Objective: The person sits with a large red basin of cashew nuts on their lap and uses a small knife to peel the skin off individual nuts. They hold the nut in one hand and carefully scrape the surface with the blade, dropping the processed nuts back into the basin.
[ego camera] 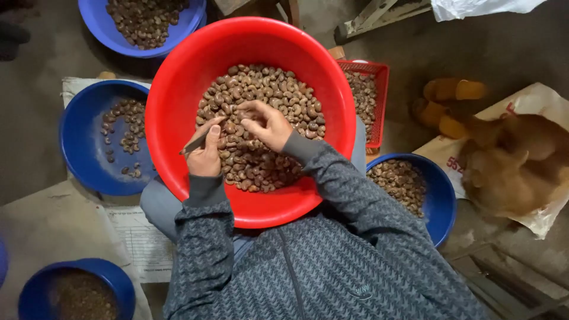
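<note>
A big red bowl point(178, 89) rests on my lap, filled with brown cashew nuts point(278, 95). My left hand point(206, 155) lies on the nuts at the bowl's left side and grips a thin dark metal pick point(192, 145) that points left. My right hand point(267, 123) hovers over the middle of the pile with fingers curled, pinching a nut between the fingertips. Both arms wear grey patterned sleeves.
Blue bowls surround me: one at left point(80, 142) with a few nuts, one at top point(101, 24), one at right point(441, 195), one at bottom left point(35, 296). A red mesh basket point(379, 77) of nuts stands behind. An orange cat point(510, 166) lies on a sack at right.
</note>
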